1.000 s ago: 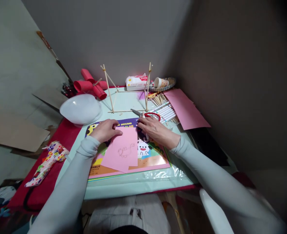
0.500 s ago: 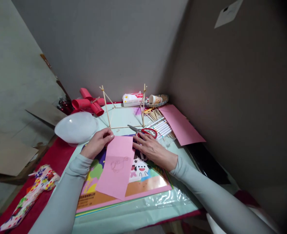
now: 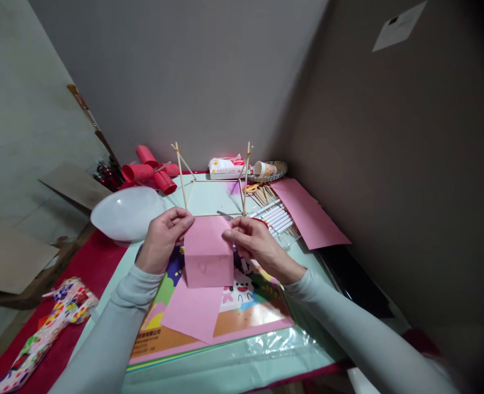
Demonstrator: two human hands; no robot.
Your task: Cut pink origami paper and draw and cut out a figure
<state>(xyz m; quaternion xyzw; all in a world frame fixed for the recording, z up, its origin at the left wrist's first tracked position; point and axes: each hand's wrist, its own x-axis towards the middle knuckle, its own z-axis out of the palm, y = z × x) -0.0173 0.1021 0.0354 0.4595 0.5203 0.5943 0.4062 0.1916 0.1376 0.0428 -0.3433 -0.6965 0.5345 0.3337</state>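
Observation:
A pink paper sheet (image 3: 207, 257) is lifted at its far end and curls over toward me, while its near end lies on the colourful origami paper pack (image 3: 250, 323). My left hand (image 3: 163, 238) pinches the sheet's far left corner. My right hand (image 3: 256, 246) pinches the far right corner. Both hands are raised a little above the pack. A faint pencil drawing shows on the folded-over face. Red-handled scissors (image 3: 262, 221) lie just behind my right hand, mostly hidden by it.
A wooden stick frame (image 3: 213, 183) stands behind the hands. A white bowl (image 3: 127, 213) sits at the left, red paper tubes (image 3: 149, 171) behind it. White markers (image 3: 277, 216), another pink sheet (image 3: 311, 213), a tissue pack (image 3: 225, 167) and a paper plate with cup (image 3: 269, 168) lie at the right.
Both hands took hold of the pink sheet's far corners and raised that end, folding it over toward me. My right hand left the scissors. The camera tilted up.

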